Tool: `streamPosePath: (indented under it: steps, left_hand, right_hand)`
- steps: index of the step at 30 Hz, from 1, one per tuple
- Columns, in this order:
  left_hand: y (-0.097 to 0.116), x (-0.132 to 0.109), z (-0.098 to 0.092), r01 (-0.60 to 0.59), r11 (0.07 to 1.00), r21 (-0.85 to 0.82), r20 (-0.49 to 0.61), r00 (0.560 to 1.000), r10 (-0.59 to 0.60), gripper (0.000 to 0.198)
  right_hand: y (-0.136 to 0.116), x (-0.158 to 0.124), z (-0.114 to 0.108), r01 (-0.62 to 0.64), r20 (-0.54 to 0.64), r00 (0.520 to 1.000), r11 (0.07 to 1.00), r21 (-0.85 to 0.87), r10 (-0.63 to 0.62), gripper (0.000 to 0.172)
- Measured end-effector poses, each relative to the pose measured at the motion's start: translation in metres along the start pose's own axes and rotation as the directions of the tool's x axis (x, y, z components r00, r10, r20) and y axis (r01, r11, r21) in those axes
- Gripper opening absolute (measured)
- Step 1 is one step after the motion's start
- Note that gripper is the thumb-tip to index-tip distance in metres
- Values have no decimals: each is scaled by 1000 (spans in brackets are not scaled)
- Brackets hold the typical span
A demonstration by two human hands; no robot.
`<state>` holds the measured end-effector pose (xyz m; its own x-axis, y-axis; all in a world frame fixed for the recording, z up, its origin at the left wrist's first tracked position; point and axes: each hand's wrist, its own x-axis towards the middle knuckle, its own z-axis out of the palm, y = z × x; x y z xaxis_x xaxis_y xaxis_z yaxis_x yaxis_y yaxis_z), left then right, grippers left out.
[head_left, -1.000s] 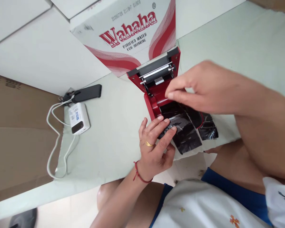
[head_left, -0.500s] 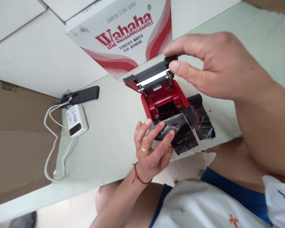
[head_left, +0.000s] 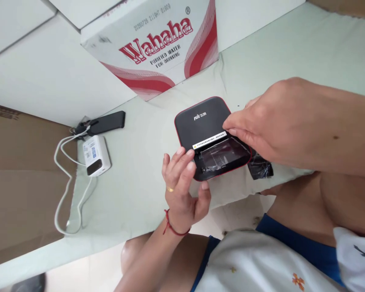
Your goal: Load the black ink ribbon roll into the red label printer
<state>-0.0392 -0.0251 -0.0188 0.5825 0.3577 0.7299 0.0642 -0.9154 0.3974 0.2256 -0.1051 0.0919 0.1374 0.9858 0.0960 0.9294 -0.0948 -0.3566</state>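
Blk rounded-square plastic device w/ red rim (head_left: 205,126) lies flat on the pale-green tabletop (head_left: 134,178), btwn my hands. L hand (head_left: 184,194): fingers spread, tips at its left edge. R hand (head_left: 273,121): fingers bunched at its right side, can't tell if pinching. Shiny blk plastic film (head_left: 260,167) just right of it; white-&-red cardboard box (head_left: 158,48) behind.

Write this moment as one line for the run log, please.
left grip: open, at left edge of device; right grip: at right edge of lid; lid: down; black film: at device front
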Motion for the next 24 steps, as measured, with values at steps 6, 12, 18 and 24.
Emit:
streamPosePath:
  steps: [6,12,18,24]
  left_hand:
    - [-2,-4,-1,202,974,-99,-1,979,-204,62]
    - [-6,-4,-1,231,966,-115,-14,972,-234,61]
    - [-2,13,-12,258,966,18,71,963,-259,60]
    - [-9,14,-11,235,972,-15,104,967,-232,51]
  right_hand:
    - [-6,-2,-7,145,221,966,988,-44,-132,44]
    - [-20,4,-12,143,212,971,981,-132,-113,43]
    - [-37,10,-15,167,311,948,936,-310,-67,33]
    - [-18,-1,-10,142,183,977,976,-168,-111,52]
